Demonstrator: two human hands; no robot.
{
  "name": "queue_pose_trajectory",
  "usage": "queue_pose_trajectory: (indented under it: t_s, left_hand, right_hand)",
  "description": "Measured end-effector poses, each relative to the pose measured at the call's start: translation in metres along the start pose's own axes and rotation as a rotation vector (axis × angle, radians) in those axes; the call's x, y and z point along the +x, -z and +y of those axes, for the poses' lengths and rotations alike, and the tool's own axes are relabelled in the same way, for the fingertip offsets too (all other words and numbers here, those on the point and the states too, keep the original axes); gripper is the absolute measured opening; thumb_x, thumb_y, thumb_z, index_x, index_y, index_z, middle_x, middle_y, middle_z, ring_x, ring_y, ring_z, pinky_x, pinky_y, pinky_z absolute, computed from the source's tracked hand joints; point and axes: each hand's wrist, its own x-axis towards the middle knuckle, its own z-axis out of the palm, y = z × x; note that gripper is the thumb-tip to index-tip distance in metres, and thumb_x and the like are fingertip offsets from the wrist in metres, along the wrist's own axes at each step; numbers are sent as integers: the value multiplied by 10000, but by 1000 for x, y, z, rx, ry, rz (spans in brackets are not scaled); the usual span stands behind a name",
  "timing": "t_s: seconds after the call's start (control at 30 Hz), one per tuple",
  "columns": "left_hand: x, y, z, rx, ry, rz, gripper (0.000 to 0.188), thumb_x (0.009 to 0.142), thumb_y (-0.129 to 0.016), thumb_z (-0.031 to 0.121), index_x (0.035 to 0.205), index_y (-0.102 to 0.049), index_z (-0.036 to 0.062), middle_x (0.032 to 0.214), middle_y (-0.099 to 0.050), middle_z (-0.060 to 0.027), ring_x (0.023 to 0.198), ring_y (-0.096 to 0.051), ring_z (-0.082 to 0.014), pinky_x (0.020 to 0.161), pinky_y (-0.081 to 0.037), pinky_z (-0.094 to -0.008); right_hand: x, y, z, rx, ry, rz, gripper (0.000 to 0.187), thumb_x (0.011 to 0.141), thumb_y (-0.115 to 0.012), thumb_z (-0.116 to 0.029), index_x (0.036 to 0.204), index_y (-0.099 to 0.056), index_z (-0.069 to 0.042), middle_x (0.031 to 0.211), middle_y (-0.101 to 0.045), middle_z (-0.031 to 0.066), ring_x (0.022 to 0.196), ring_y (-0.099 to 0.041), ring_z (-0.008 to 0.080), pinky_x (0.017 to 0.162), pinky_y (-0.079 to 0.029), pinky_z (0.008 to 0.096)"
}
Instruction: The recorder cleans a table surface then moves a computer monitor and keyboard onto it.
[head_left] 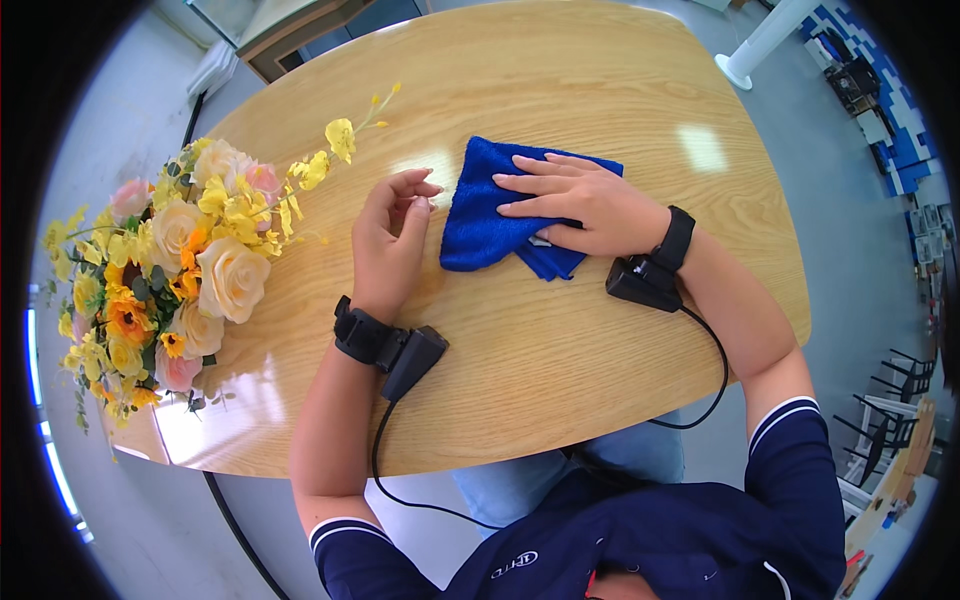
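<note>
A folded blue cloth (pixel 478 225), fuzzy like a towel, lies on the wooden table (pixel 520 370). My right hand (pixel 595 205) rests palm down on the cloth's right part, fingers stretched out and slightly spread. By the thumb, the lower edge is bunched, and a small pale patch like a label shows there. Just left of the cloth is my left hand (pixel 393 225), apart from it, with loosely bent fingers and nothing visible in them. Each wrist wears a black strap (pixel 365 335) with a black box and a cable.
A large bouquet of yellow, cream, pink and orange flowers (pixel 180 280) stands at the table's left side, one spray reaching toward my left hand. Cables run from both wrists over the near table edge. A white post (pixel 740 70) rises beyond the far right; dark chairs (pixel 885 430) stand farther right.
</note>
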Motion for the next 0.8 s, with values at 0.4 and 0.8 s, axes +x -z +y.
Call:
queue_pose_trajectory:
  t_s: [0.4, 0.8]
  left_hand:
    - [0, -1, 0, -32, -12, 39, 234, 833, -456, 7, 1061, -511, 7, 923, -569, -61, 842, -528, -104, 778, -427, -236]
    - [-1, 1, 2, -27, -21, 17, 243, 844, -447, 18, 1083, -491, -3, 949, -556, -68, 864, -516, -114, 791, -416, -243]
  right_hand:
    - [2, 1, -9, 243, 164, -87, 431, 649, -572, -14, 1076, -582, -72, 1220, -504, 71, 1212, -379, 249, 1014, -272, 412]
    - [3, -10, -5, 91, 32, 103, 325, 744, -548, -90, 1065, -583, -62, 1199, -517, 71, 1171, -424, 226, 988, -320, 362]
